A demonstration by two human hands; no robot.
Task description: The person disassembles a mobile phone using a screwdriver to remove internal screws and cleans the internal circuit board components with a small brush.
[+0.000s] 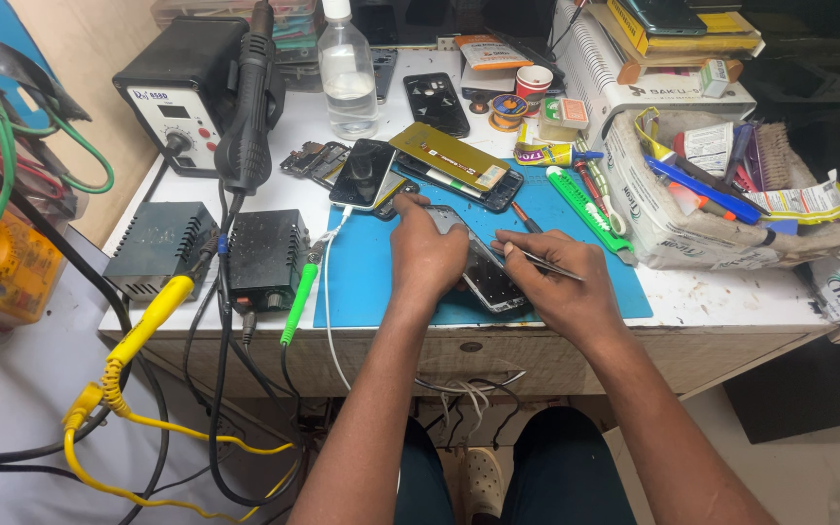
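Blue mat (371,282): matt, rubbery. Opened phone (483,277): glossy glass, bare metal inside. Tweezers (546,261): thin bright metal. Counter (721,292): white, scuffed and stained. Bottle (347,73): clear plastic.

Both my forearms extend forward from the lower edge of the view, bare and converging toward the centre. My left hand (427,255) lies palm down, wrist straight, fingers bent and pressed downward, with the index finger stretched forward. My right hand (558,282) sits just beside it, palm down, knuckles raised, thumb and index finger pinched together in a fine grip. The two hands are close but not touching.
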